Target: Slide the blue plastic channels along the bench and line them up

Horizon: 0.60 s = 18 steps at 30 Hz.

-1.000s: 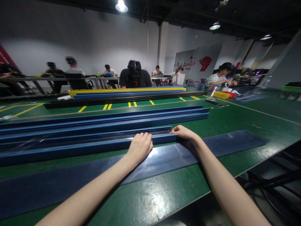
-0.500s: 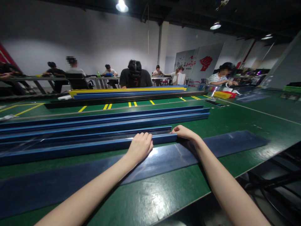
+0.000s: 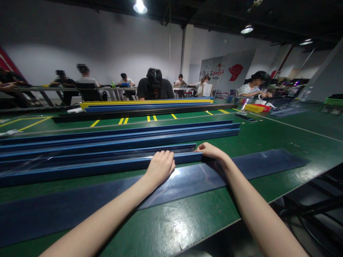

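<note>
A long blue channel (image 3: 107, 167) with raised side walls lies across the green table in front of me. Shiny clear plastic (image 3: 146, 157) shows inside its trough. My left hand (image 3: 160, 166) is closed over the near wall, fingers hooked over the top edge. At the channel's right end is my right hand (image 3: 210, 150), its fingers pinched together at the open end; whatever they grip there is hidden. A flat, see-through bluish strip (image 3: 182, 187) lies on the table beneath both forearms.
More blue channels (image 3: 160, 137) lie parallel just beyond. Farther back are a yellow channel (image 3: 150, 102), a black one (image 3: 150, 113) and a phone (image 3: 245, 117). A yellow-and-red tray (image 3: 257, 108) stands at the back right. A person (image 3: 154, 85) sits opposite; others work around the room.
The camera view has shifted very slightly. Both hands keep their places on the channel, with no clear movement.
</note>
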Motion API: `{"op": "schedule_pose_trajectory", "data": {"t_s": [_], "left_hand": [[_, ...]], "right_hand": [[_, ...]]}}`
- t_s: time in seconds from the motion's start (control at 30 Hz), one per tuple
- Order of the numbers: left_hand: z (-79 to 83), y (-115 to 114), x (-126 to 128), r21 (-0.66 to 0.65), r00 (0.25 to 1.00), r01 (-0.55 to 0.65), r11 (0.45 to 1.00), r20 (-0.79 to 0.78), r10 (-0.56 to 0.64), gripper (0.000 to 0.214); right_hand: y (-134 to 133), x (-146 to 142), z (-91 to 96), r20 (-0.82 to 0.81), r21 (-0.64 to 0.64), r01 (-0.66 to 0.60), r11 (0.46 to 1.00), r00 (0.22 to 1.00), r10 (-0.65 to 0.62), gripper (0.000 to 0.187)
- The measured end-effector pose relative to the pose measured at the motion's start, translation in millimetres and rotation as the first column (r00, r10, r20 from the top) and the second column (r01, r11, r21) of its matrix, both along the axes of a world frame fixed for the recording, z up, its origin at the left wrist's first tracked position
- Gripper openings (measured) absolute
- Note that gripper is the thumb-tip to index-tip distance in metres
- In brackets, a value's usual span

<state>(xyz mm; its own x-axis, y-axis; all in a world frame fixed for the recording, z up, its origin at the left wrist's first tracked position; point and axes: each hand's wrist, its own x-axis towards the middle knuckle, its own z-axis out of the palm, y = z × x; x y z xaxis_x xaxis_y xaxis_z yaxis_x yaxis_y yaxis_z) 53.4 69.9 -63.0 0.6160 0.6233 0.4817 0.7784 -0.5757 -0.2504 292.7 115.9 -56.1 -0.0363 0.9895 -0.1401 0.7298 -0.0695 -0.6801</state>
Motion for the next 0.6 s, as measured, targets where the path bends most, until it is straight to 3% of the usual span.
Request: {"op": "schedule_pose_trajectory", "data": {"t_s": [0.6], "left_hand": [[0.0,0.4,0.6,-0.003,1.0,-0.009,1.0,0.003,0.009,0.017]], "right_hand": [[-1.0,-0.7,2.2,0.02,-0.009,-0.014,1.0,1.0,0.014,0.024]]}}
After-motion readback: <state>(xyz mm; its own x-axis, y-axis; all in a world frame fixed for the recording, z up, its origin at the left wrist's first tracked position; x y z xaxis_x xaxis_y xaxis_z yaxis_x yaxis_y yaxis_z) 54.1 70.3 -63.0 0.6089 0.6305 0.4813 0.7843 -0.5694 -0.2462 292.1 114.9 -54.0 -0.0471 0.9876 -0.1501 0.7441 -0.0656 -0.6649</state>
